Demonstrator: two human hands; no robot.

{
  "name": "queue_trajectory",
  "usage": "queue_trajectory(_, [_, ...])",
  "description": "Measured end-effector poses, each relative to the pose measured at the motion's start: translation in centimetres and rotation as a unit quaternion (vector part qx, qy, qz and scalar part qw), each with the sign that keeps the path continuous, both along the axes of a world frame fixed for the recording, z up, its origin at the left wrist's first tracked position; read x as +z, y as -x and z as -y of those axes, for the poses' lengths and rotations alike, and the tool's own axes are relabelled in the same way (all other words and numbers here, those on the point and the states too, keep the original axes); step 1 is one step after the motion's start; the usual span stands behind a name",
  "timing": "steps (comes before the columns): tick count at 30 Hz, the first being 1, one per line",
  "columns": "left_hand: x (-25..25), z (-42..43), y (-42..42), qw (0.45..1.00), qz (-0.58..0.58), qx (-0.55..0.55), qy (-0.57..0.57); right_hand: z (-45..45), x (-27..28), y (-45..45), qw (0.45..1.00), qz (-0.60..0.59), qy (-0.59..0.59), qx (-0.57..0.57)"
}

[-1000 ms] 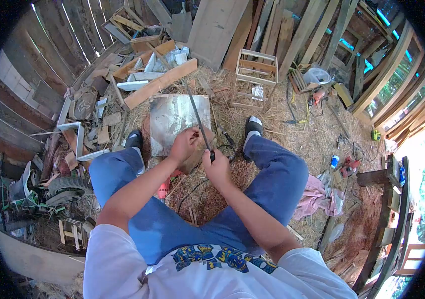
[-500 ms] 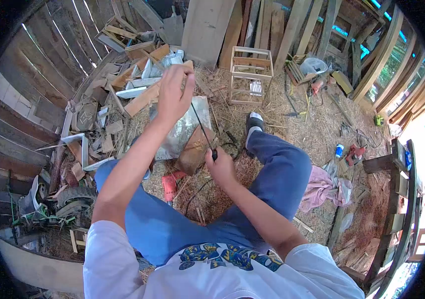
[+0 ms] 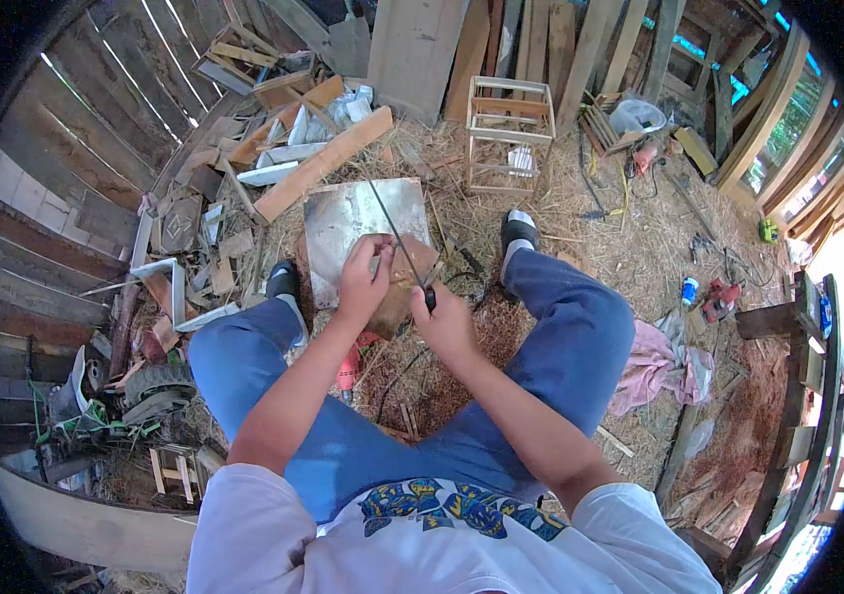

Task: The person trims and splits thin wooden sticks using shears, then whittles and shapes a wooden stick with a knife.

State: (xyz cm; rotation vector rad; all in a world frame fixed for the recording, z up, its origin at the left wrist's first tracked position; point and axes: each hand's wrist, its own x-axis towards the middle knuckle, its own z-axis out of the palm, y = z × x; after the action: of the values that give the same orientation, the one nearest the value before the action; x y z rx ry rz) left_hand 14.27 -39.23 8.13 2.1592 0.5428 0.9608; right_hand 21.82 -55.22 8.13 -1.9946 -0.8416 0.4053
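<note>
Gripping a black handle [image 3: 430, 298], the right hand [image 3: 448, 330] is closed in a fist between the knees, its forearm slanting in from the lower right. A long, thin dark blade [image 3: 384, 211] runs up and away from it, over a brown wooden piece [image 3: 404, 305]. Alongside the blade, the left hand [image 3: 367, 283] is narrow, fingers curled toward the thumb; whether they touch it I cannot tell. Beyond lies a stained square panel [image 3: 339, 230], its far edge near a leaning plank [image 3: 325, 164] and heaped scrap wood. Farther out stands an open wooden frame [image 3: 509, 106], with something white inside or behind it. A translucent plastic tub [image 3: 638, 116] sits to its right, contents unclear. Straw-strewn floor [image 3: 620, 252] gives open room right of the right foot; the thighs bound both sides.
</note>
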Motion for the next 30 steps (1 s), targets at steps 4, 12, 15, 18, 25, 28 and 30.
queue_trajectory(4, [-0.5,-0.2,0.1,0.997,0.013,-0.002,0.072,-0.1,0.4,0.3,1.0,-0.011,0.006,-0.002])
queue_trajectory(12, [-0.4,-0.3,0.3,0.994,-0.016,-0.033,0.105,0.1,0.9,0.6,0.999,0.031,0.033,0.003])
queue_trajectory(15, [0.8,0.4,0.4,0.989,-0.029,-0.027,0.145,0.2,1.2,0.5,0.999,0.03,0.041,0.017])
queue_trajectory(18, [-0.2,0.0,0.4,0.988,-0.007,-0.036,0.149,0.3,1.3,0.6,0.999,0.03,0.028,0.022])
queue_trajectory(25, [-0.3,0.2,0.4,0.987,-0.032,-0.009,0.157,0.3,0.8,0.5,0.997,0.052,0.048,0.028])
queue_trajectory(28, [-0.4,0.1,0.4,0.986,-0.015,-0.011,0.163,0.3,1.0,0.5,0.997,0.056,0.035,0.034])
queue_trajectory(30, [-0.5,0.1,0.5,0.987,-0.014,-0.01,0.16,0.4,1.0,0.5,0.997,0.053,0.036,0.037])
